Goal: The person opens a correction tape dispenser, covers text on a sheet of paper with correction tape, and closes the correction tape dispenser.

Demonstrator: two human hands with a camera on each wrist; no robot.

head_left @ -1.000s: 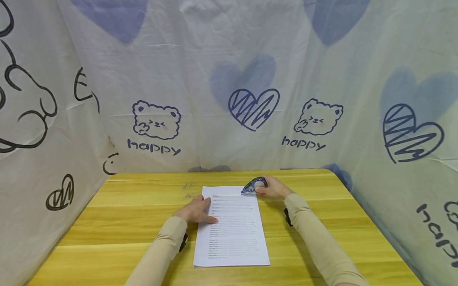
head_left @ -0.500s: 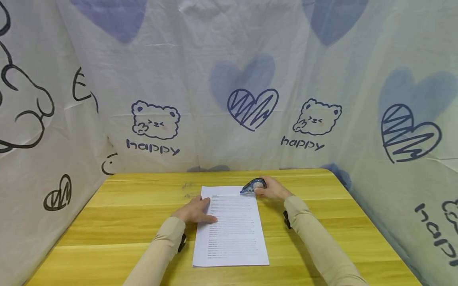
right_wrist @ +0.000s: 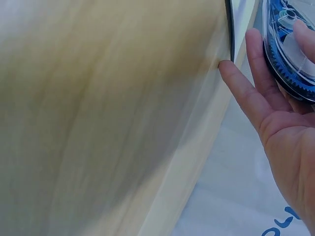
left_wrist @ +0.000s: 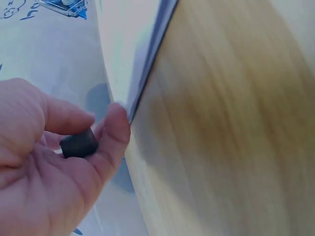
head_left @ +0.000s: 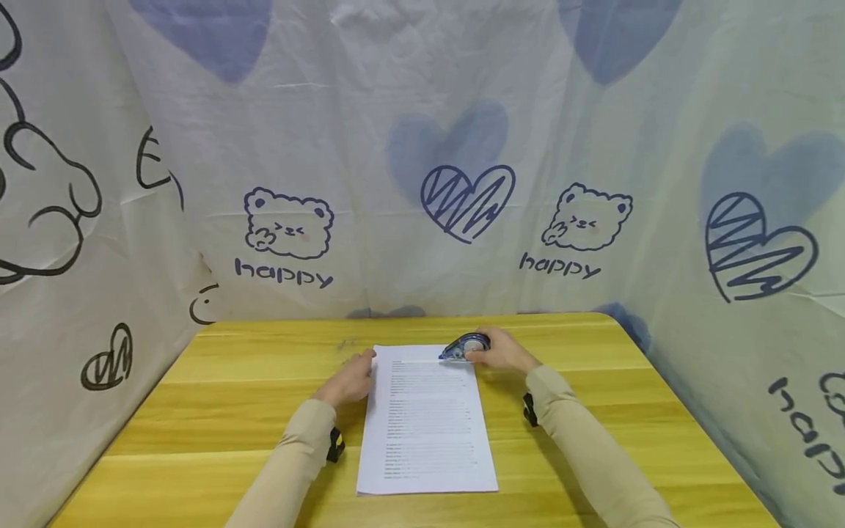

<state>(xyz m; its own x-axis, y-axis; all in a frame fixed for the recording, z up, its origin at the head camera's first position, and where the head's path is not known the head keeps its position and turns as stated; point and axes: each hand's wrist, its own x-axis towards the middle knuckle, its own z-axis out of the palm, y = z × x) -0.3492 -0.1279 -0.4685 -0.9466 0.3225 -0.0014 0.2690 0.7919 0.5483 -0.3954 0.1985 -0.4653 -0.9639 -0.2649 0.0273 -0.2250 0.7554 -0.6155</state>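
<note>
A stack of white printed paper [head_left: 429, 433] lies on the wooden table. Beside its upper left corner is my left hand [head_left: 345, 380]; in the left wrist view one fingertip touches the sheets' corner. Curled thumb and fingers there hold a small black cap-like piece [left_wrist: 79, 144], its exact kind unclear. My right hand [head_left: 507, 350] grips a blue, clear-sided correction tape dispenser [head_left: 466, 347], tip pointing left over the top lines of print. In the right wrist view the thumb lies across the dispenser [right_wrist: 290, 59], while the outer fingers stretch toward the paper's edge.
The yellow wood-grain table [head_left: 218, 411] extends on both sides of the paper. Behind and beside it hangs a pale cloth [head_left: 383, 271] printed with hearts, bears and "happy". A dark band with a device [head_left: 336, 445] sits under the left wrist.
My left hand has drawn back from the page's face to its left edge. The right hand has slid the correction tape slightly left.
</note>
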